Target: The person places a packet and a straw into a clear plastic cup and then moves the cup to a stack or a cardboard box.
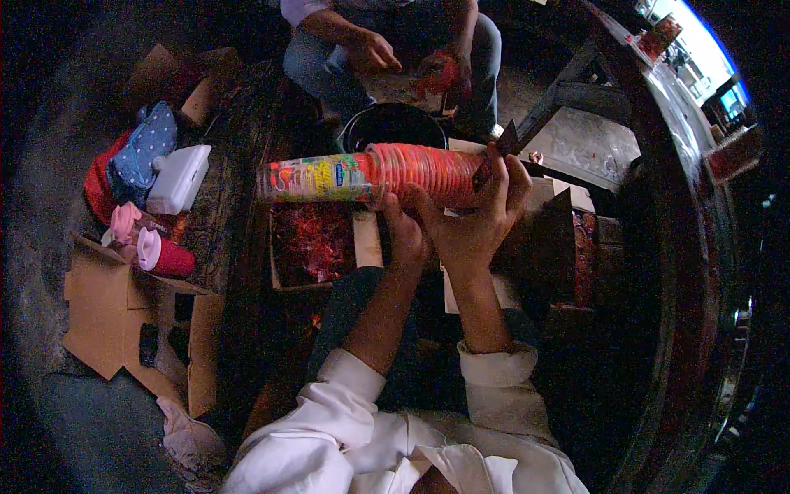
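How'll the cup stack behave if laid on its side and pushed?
The cup stack would likely roll, given its round sides. It may bend or slide apart, since the many rims suggest loose nesting. Probably light: the walls look like thin, clear plastic.

one cup stack (380,177), two pink tumblers (169,258), one black bucket (393,128), one white box (178,179)

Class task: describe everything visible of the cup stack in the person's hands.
The cup stack looks like thin, partly see-through plastic: nested cups lying sideways, nearly level across the picture. Its left end shows a printed wall in yellow, red, green and blue; rightward, closely spaced reddish rims form ridges. The left hand touches it near the middle, the right hand toward its right end.
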Demonstrator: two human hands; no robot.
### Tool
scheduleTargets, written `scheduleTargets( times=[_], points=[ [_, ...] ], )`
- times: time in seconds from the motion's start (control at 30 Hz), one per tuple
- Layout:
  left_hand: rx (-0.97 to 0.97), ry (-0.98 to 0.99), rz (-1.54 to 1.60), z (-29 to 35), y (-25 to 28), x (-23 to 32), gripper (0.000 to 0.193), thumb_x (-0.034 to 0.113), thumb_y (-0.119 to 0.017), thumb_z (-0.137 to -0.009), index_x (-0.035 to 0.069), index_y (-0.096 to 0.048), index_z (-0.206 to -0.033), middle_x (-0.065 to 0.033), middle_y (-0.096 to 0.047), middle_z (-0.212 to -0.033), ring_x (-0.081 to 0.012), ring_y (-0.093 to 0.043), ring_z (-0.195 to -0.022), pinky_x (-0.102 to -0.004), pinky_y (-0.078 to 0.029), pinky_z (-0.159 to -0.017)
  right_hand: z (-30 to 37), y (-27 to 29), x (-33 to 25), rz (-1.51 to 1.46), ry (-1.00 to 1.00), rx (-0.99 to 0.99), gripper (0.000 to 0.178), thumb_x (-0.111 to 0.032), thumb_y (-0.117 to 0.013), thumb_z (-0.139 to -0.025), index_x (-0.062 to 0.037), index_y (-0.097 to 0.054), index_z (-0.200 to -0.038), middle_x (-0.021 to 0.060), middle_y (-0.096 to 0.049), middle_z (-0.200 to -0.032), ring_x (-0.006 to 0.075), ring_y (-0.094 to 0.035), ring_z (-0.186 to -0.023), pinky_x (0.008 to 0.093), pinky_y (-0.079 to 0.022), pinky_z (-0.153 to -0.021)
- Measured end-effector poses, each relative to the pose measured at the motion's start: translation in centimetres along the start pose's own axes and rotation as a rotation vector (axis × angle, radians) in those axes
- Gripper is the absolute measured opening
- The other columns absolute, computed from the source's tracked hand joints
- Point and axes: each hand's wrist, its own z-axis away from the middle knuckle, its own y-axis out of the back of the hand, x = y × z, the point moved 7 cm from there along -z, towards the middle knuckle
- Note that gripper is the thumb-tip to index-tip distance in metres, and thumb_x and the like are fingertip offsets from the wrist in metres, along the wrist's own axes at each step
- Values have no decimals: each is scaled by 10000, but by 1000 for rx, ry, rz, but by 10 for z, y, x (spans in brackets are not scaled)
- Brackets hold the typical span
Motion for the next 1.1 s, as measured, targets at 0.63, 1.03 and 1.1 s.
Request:
scheduleTargets(
  times=[0.63,1.03,1.1],
  points=[
    [19,16,-123,2,16,-8,710,535,-545,-816,81,-337,-1321,-91,-416,-1307,-245,-415,-1168,-394,-328,-1007,1,-2,-5,-19,28,24,929,-458,-867,-453,15,-498,-1163,155,-418,-1145,289,-459,-1032,375,-419,-863],
    [47,-297,-964,-32,13,56,729,545,-529,-825,75,-309,-1336,-96,-386,-1331,-244,-385,-1185,-388,-306,-1015,-20,55,52,73,27,128,693,-283,-800,-640,27,-475,-1170,189,-439,-1149,357,-421,-1099,443,-361,-934],
    [15,-41,-884,-37,-60,36,817,605,-569,-757,114,-298,-1351,-71,-369,-1346,-249,-362,-1218,-422,-291,-1025,-21,74,67,149,-20,9,565,-256,-707,-738,44,-464,-1150,225,-452,-1151,380,-424,-1101,461,-343,-954]
  ],
)
